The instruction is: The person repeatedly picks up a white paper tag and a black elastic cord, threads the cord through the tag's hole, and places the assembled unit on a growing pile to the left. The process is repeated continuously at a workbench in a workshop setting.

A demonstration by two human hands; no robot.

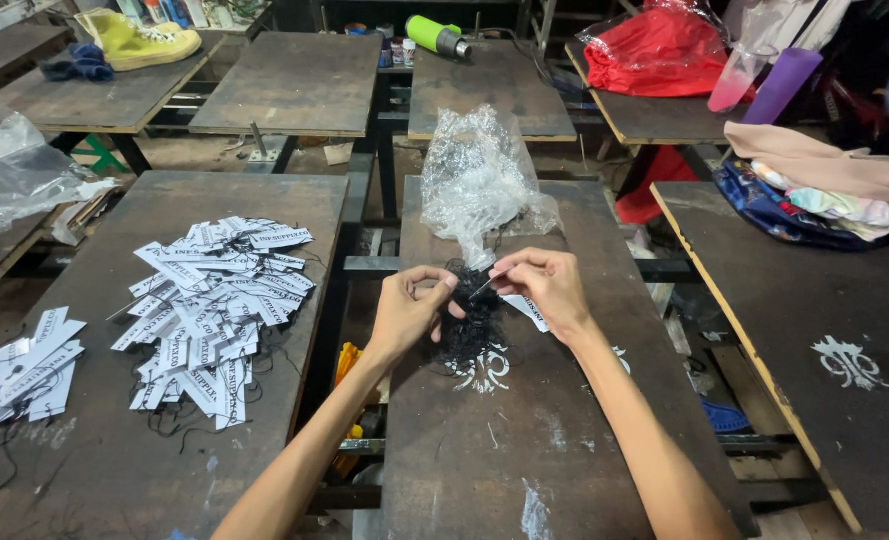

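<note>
My left hand (pixel 408 308) and my right hand (pixel 545 290) meet over a dark wooden table (pixel 565 440). Between them lies a tangled bunch of black strings (pixel 475 325). My left fingers pinch strands at the top of the bunch. My right fingers pinch a thin string end and hold a white paper tag (pixel 527 310) beneath the palm. A crumpled clear plastic bag (pixel 480 180) stands just behind the bunch.
A pile of white tags with black strings (pixel 215 305) covers the left table, with a smaller stack (pixel 30 365) at its left edge. A yellow shoe (pixel 135 40), a green heat gun (pixel 437 36), a red bag (pixel 655 50) and folded clothes (pixel 825 195) lie on surrounding tables.
</note>
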